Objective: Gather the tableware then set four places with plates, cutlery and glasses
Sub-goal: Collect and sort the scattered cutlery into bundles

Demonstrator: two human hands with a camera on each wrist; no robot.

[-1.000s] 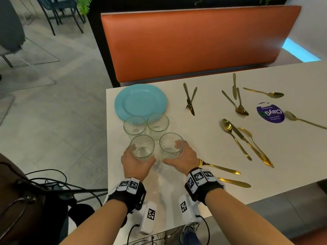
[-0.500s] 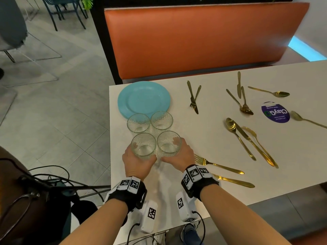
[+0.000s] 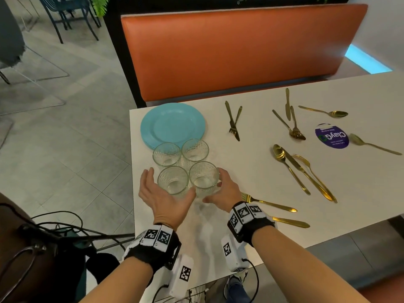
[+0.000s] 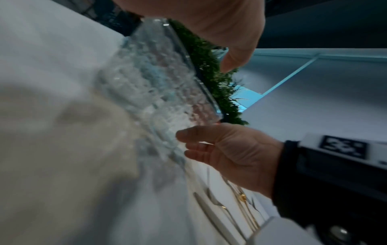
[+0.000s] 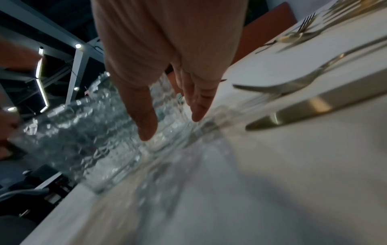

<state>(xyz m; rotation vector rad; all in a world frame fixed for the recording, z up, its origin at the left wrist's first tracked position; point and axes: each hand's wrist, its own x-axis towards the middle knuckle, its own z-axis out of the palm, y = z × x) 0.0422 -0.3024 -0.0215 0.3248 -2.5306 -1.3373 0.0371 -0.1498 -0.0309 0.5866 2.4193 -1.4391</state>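
The left hand is spreading open beside the near-left glass at the table's left edge. Only the right wrist view is showing the right hand's straight fingers touching the near-right glass. An orange bench is standing behind.

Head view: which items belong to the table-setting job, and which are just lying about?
Job:
- stacked blue plates
- four clear glasses, clustered beside the plates
- gold cutlery, scattered over the table

Lying about:
- purple ClayGo disc
- black cables off the table's left
- orange bench
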